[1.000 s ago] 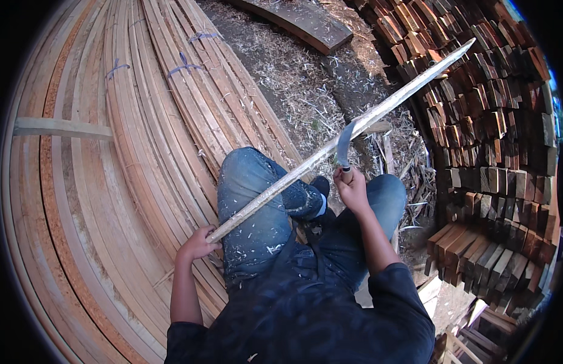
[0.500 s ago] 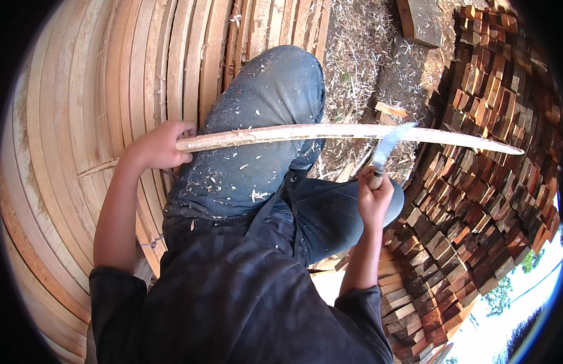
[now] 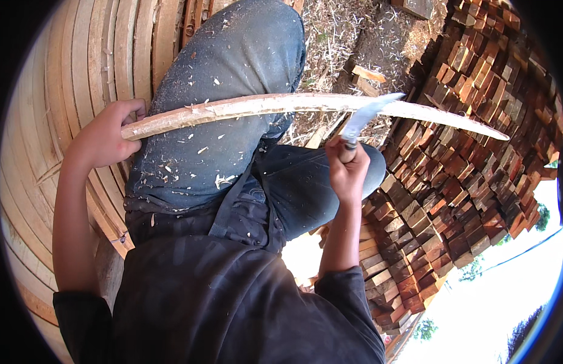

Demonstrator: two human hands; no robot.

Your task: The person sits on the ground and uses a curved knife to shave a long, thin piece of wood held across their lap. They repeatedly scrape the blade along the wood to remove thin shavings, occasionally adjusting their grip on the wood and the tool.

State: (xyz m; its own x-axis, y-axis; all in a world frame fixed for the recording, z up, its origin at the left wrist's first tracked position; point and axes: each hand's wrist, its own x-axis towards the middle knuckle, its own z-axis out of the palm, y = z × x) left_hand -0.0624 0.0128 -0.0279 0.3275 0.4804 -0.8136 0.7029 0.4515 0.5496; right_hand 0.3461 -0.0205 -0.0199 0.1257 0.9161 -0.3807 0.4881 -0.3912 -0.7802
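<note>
A long, slender, pale wooden stick (image 3: 251, 105), roughly surfaced and narrowing to a point at its right end, is lying across a thigh in blue denim trousers (image 3: 196, 148), where small pale wood shavings (image 3: 223, 181) are clinging just below it. At the stick's left end, the left hand (image 3: 105, 136) is gripping the wood between thumb and fingers. Just below its right half, the right hand (image 3: 348, 173) is clasping the brown handle of a curved, grey metal knife (image 3: 366, 116), whose blade is overlapping the stick; whether the edge is touching cannot be told. The person is apparently paring the stick's surface; the next move is probably calling for a firm left-hand hold and a shallow blade angle. Above the stick, brown, chip-littered ground (image 3: 330, 42) is showing; to its left, long, pale timber strips (image 3: 69, 79) are lying side by side; to its right and below, a high stack of reddish-brown, square-ended wooden pieces (image 3: 451, 200) is standing.
</note>
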